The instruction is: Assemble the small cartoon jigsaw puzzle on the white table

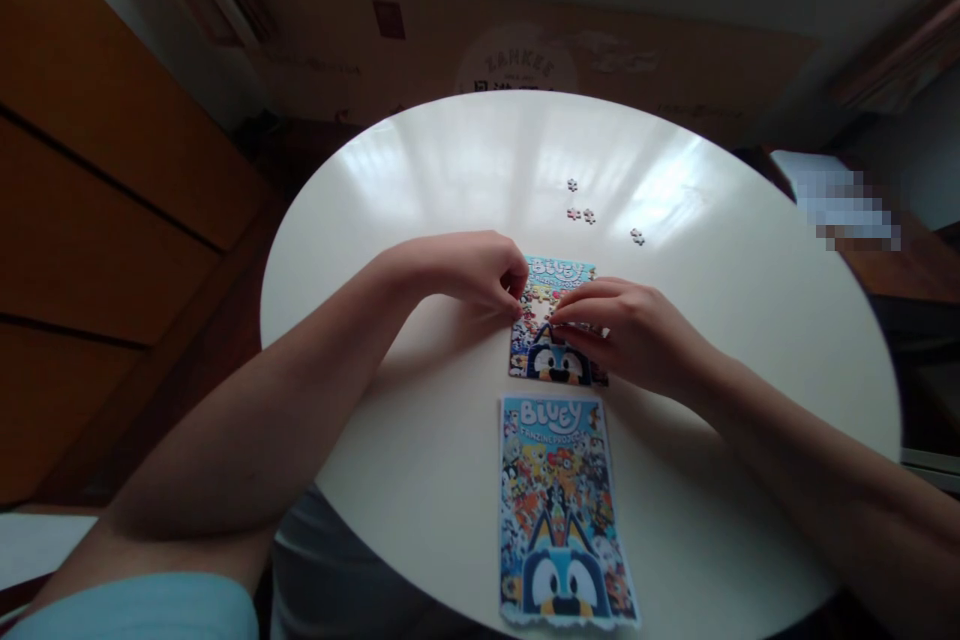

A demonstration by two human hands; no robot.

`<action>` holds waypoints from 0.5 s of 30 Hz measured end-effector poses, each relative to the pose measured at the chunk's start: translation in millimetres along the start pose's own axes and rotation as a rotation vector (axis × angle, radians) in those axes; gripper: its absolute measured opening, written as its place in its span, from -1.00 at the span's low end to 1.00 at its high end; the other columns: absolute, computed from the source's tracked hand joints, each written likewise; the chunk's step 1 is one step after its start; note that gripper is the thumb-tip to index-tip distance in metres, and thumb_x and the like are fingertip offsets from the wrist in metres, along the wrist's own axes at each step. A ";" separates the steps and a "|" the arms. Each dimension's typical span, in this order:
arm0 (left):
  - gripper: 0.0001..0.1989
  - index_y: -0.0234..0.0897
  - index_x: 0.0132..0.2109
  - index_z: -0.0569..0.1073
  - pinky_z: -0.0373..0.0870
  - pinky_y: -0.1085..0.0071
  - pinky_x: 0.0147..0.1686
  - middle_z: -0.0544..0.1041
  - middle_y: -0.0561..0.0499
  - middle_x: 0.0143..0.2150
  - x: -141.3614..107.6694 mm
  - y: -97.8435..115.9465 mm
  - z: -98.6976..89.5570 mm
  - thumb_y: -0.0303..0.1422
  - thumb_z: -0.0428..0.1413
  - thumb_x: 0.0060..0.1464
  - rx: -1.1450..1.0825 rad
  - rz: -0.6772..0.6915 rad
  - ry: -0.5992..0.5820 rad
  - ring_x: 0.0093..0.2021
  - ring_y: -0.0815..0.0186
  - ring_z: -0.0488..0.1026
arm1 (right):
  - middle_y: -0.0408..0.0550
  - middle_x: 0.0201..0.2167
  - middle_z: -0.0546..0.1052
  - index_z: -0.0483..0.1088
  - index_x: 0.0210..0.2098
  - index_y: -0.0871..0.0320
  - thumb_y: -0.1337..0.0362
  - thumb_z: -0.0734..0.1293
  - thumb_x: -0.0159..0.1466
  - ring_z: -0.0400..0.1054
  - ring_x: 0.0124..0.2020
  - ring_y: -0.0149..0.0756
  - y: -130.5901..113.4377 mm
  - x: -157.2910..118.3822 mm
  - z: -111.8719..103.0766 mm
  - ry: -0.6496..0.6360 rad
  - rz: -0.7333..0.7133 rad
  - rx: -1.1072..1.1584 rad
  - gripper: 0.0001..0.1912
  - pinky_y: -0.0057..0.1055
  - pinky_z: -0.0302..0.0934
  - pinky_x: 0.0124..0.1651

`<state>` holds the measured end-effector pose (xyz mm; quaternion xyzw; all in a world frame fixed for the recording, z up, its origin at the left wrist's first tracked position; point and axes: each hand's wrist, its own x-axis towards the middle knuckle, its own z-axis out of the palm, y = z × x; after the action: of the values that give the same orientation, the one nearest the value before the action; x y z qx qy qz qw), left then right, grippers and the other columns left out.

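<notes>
A: Reading from the left, what is the near side showing?

B: The left grip (487, 265), fingers bent, is resting at the puzzle's left border; whether thumb and forefinger are pinching a piece, I cannot tell.

A: And the jigsaw puzzle (559, 362) itself?

B: It is lying flat on the white desk (420, 175), between both hands, a pale gap showing near its middle. Just beside it, toward the person, a printed sheet (559, 520) is displaying similar artwork.

A: How is the puzzle likely behaving when handled?

B: Probably as light, thin card: stiff within each piece, weak along the seams, parting if lifted by one corner. Both side edges are offering the safer hold; a single piece is calling for a fingertip pinch on its cut edges, sparing the tabs.

A: Farther right?

B: Three loose pieces (574, 214) are lying beyond the puzzle, a fourth piece (637, 237) to their right. The right grip (637, 325) is covering part of the puzzle's right side; whether it is grasping anything, I cannot tell.
</notes>
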<state>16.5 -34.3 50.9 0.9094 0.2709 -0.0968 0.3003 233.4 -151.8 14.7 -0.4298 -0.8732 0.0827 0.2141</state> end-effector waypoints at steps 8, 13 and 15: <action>-0.79 -0.29 -0.30 0.60 0.16 0.42 -0.39 0.58 0.01 -0.41 0.6 -0.5 -0.9 -0.23 0.23 -0.01 0.006 -0.001 -0.009 -0.43 0.37 0.37 | -0.05 -0.14 0.63 0.61 -0.19 0.10 0.31 0.35 0.35 0.52 -0.15 -0.25 6.1 -0.9 -0.9 -0.003 0.013 0.076 -0.84 -0.34 0.40 -0.08; -0.83 -0.28 -0.35 0.58 0.13 0.42 -0.42 0.55 0.03 -0.45 0.9 -2.8 0.9 -0.25 0.24 -0.04 -0.029 0.010 0.018 -0.45 0.38 0.36 | -0.04 -0.11 0.61 0.59 -0.14 0.09 0.34 0.28 0.39 0.48 -0.15 -0.26 6.8 -0.4 -7.1 -0.108 -0.107 0.051 -0.78 -0.33 0.36 -0.09; -0.84 -0.27 -0.37 0.58 0.13 0.41 -0.43 0.55 0.03 -0.46 0.9 -3.1 1.5 -0.25 0.25 -0.06 -0.039 0.010 0.024 -0.46 0.38 0.35 | -0.03 -0.11 0.61 0.58 -0.10 0.08 0.36 0.26 0.39 0.47 -0.15 -0.26 7.2 -0.4 -8.7 -0.118 -0.133 0.036 -0.75 -0.33 0.35 -0.10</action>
<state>15.5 -32.7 47.9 0.9058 0.2718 -0.0790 0.3152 242.6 -148.0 20.0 -0.3613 -0.9093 0.1092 0.1752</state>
